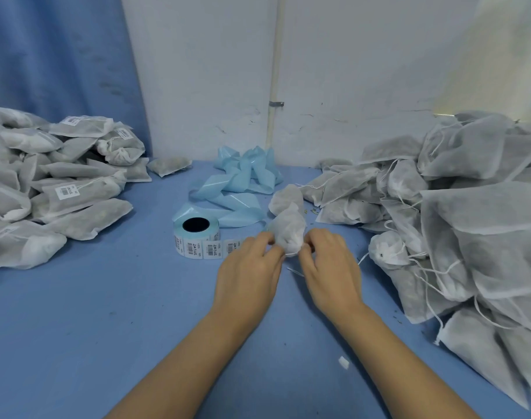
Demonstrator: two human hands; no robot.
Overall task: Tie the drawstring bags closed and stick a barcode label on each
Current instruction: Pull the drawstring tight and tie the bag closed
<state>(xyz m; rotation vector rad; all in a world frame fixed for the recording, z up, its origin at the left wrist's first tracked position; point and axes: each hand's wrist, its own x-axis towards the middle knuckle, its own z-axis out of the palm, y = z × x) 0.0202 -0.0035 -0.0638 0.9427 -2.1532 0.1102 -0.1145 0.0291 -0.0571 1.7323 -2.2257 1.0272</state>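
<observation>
Just right of the middle of the frame, one filled white bag [288, 225] lies on the blue table [107, 313], its gathered mouth pointing towards the person. That is probably so the neck sits right where both hands can work it.

The left hand [249, 273] and the right hand [330, 267] meet at that neck from either side, backs up and forearms reaching in from the bottom edge in a narrow V. The fingers of both hands are curled in and pinch at the bunched cloth. The fingertips are tucked against the fabric, so it is hard to tell whether they grip the string itself or only the neck. A loose end of the drawstring [294, 271] trails on the table between the wrists. This looks like the tying step, with the knot not yet finished and no label showing on this bag.

The label roll [196, 234] stands just left of the hands, its strip of barcodes unwound towards them, handy for the sticking that follows. Behind it, spent blue backing paper [243, 176] is heaped out of the way near the wall.

The sorting explains the two heaps. At the left of the frame is the labelled pile [46, 192], where several bags show stickers. At the right is the untied pile [454, 207], strings hanging loose, close to the right hand for picking up the next one.
</observation>
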